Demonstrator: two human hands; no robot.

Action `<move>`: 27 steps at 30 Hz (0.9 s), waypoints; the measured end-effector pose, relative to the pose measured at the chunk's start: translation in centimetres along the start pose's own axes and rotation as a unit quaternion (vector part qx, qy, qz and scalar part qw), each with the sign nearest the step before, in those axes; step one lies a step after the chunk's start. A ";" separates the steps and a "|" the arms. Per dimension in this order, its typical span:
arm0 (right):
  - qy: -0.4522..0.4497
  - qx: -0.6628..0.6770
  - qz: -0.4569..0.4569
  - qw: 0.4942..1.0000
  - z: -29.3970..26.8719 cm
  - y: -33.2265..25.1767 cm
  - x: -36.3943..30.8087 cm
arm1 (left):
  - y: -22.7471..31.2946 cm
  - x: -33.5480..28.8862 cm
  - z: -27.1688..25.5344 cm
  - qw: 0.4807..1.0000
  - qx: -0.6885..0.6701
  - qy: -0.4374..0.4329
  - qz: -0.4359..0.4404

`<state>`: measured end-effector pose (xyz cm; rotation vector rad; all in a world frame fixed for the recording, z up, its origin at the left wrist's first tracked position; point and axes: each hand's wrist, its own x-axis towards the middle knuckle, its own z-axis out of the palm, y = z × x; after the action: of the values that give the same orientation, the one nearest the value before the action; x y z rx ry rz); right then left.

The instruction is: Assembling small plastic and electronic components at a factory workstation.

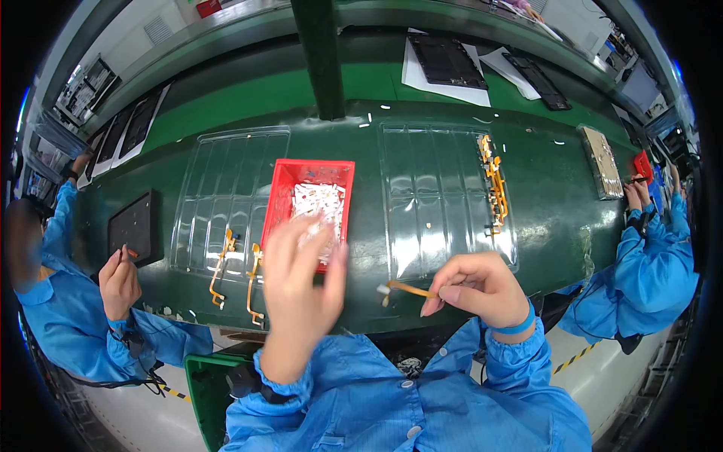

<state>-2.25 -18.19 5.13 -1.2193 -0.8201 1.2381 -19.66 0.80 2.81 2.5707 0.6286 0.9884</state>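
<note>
Pinched between the thumb and fingers of my right hand [482, 290] is an orange flex cable [410, 288], its whitish end pointing left, above the table's near edge. My left hand [297, 290], slightly blurred, hovers over the near part of a red bin [350, 172], fingers stretched and thumb apart. Many small white strips [319, 200] lie in that bin; my fingers hide some of them. Just left of my left hand, an orange flex cable [252, 290] rests at the tray's edge, with another flex cable [219, 271] beside it.
A clear plastic tray [429, 188] bears a row of flex cables [495, 188] along its right side. Another clear tray [215, 169] lies at left. A green post [320, 60] rises behind the bin. Co-workers in blue sit left and right; a black tray [132, 226] lies near the left one.
</note>
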 end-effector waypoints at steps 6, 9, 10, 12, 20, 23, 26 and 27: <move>-0.026 0.034 -0.016 0.999 0.2 -0.2 0.1 | 2.6 -4.1 -0.4 0.848 -0.467 -0.191 -0.160; -0.024 0.010 0.001 1.000 0.1 -0.1 0.1 | 2.1 -4.6 -1.0 0.754 -0.557 -0.223 -0.270; -0.025 0.010 0.002 1.000 -0.1 0.0 0.0 | 2.2 -4.4 -1.4 0.732 -0.570 -0.216 -0.304; -0.040 -0.009 0.007 0.999 -0.5 0.3 -0.2 | 2.7 -3.9 -1.7 0.730 -0.571 -0.212 -0.311; -0.008 0.010 0.007 1.000 -0.5 0.3 -1.0 | 2.1 -4.6 -1.2 0.636 -0.682 -0.214 -0.292; -0.065 -0.043 -0.007 0.997 -1.2 0.5 -1.2 | 2.6 -4.2 -1.7 0.696 -0.615 -0.231 -0.290; -0.157 -0.094 -0.026 0.983 -1.4 0.3 -0.5 | 3.0 -3.6 -2.0 0.689 -0.626 -0.236 -0.281; -0.192 -0.089 -0.026 0.977 -1.2 0.3 -0.3 | 3.2 -3.2 -2.3 0.691 -0.620 -0.254 -0.272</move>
<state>-1.29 -18.81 4.61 -1.1034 -1.2612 1.4028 -22.44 -3.28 4.06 1.1755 0.3036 0.2217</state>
